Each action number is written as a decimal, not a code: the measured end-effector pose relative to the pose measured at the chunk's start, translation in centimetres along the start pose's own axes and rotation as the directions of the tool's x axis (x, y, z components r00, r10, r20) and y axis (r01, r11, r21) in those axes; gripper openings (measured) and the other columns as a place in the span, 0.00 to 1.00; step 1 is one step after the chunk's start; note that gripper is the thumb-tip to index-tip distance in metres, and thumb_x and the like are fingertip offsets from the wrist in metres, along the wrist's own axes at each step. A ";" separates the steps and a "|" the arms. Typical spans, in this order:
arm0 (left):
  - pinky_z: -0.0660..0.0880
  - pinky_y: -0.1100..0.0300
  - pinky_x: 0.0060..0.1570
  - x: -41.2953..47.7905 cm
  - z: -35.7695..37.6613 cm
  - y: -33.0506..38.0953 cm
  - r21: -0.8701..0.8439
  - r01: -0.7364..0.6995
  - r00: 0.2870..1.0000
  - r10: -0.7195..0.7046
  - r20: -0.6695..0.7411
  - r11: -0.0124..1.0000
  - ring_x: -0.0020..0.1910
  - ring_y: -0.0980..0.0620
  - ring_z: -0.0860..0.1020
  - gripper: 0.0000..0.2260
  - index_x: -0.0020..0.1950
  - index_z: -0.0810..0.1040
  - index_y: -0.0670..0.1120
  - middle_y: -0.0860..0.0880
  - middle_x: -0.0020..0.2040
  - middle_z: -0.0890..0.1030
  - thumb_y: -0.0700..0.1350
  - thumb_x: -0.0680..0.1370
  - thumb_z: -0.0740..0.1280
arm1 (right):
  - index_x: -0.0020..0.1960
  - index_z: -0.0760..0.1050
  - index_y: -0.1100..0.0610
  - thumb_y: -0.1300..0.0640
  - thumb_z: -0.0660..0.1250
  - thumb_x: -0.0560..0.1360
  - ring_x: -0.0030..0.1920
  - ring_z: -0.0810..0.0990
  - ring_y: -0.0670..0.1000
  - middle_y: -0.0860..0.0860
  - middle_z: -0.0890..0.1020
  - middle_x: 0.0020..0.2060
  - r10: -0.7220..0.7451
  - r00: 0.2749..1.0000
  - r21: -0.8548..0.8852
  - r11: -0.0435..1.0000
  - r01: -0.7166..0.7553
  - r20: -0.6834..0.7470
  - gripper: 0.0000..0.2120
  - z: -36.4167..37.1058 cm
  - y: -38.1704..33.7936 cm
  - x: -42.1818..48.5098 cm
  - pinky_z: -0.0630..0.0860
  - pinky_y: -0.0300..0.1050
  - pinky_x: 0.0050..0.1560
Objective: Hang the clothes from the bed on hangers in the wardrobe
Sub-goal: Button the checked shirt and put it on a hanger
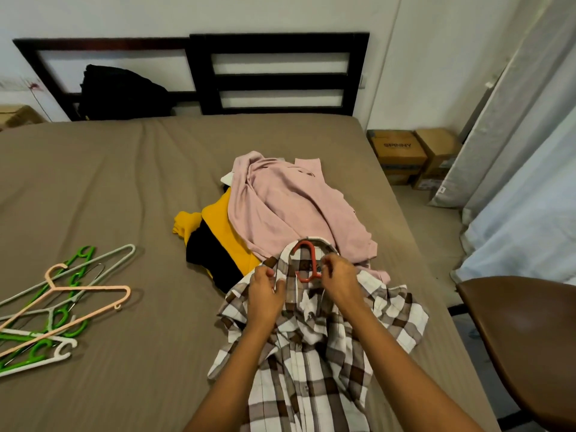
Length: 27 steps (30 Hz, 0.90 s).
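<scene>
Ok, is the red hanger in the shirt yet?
In: the red hanger shows only its hook at the plaid shirt's collar; left hand and right hand pinch it.

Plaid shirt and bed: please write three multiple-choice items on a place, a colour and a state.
1. The spare hangers lie: A) on a shelf B) on the bed, at left C) in a wardrobe
2. The hanger hook at the plaid shirt's collar is: A) red B) green C) white
3. The left hand and right hand: A) lie flat B) grip the shirt C) hang down

1 B, they lie on the bed; 2 A, it shows red; 3 B, both curl round fabric.
</scene>
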<state>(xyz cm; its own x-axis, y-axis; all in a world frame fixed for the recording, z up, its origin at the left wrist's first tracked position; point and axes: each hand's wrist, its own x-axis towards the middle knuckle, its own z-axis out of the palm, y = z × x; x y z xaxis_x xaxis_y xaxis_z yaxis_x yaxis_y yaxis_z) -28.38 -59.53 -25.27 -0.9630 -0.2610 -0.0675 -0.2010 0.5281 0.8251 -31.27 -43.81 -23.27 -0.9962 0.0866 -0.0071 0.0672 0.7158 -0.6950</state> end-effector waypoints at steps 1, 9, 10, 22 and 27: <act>0.73 0.54 0.46 0.7 0.0 -0.2 0.041 -0.019 1.000 0.018 0.019 0.999 0.47 0.44 0.75 0.09 0.51 0.68 0.44 0.44 0.50 0.73 0.41 0.76 0.67 | 0.53 0.77 0.66 0.66 0.61 0.75 0.49 0.79 0.60 0.61 0.81 0.49 -0.009 0.996 -0.051 0.999 0.014 0.094 0.10 0.6 0.2 1.4 0.72 0.45 0.48; 0.68 0.56 0.51 4.0 1.5 -2.5 0.208 -0.143 0.982 0.112 0.152 0.968 0.55 0.45 0.72 0.13 0.58 0.71 0.41 0.43 0.54 0.74 0.43 0.75 0.68 | 0.58 0.73 0.61 0.53 0.65 0.75 0.54 0.78 0.59 0.58 0.80 0.53 0.041 0.982 -0.234 0.972 0.004 0.187 0.15 4.8 3.2 5.8 0.73 0.49 0.53; 0.67 0.57 0.51 4.2 1.7 -2.8 0.207 -0.152 0.980 0.120 0.158 0.967 0.56 0.44 0.72 0.14 0.58 0.71 0.41 0.43 0.55 0.74 0.43 0.75 0.68 | 0.58 0.75 0.59 0.54 0.65 0.76 0.53 0.78 0.58 0.57 0.81 0.53 0.032 0.985 -0.195 0.981 0.002 0.170 0.14 4.8 3.2 5.7 0.73 0.47 0.53; 0.75 0.54 0.46 1.9 -1.9 3.9 0.192 -0.408 0.912 0.388 0.136 0.892 0.49 0.52 0.80 0.12 0.51 0.80 0.53 0.53 0.49 0.82 0.54 0.77 0.58 | 0.54 0.78 0.55 0.60 0.67 0.75 0.41 0.81 0.49 0.49 0.83 0.42 -0.172 0.972 0.061 0.981 0.183 -0.158 0.09 -6.2 -1.1 -1.5 0.77 0.43 0.42; 0.76 0.61 0.43 0.9 -7.4 12.2 -0.039 -0.275 0.958 0.277 0.078 0.961 0.43 0.54 0.80 0.07 0.50 0.78 0.47 0.50 0.43 0.82 0.48 0.75 0.69 | 0.50 0.76 0.57 0.59 0.66 0.76 0.38 0.80 0.49 0.49 0.81 0.38 -0.251 0.950 0.046 0.963 0.264 -0.188 0.04 -13.2 -7.9 -1.2 0.77 0.44 0.39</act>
<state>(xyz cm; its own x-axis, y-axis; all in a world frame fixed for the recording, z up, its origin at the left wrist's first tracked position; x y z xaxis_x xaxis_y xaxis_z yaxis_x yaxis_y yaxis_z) -30.41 -59.33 -11.07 -0.9919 -0.0406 0.1200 0.0783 0.5476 0.8330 -29.88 -40.41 -8.30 -0.9524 0.0327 0.3030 -0.2006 0.6809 -0.7043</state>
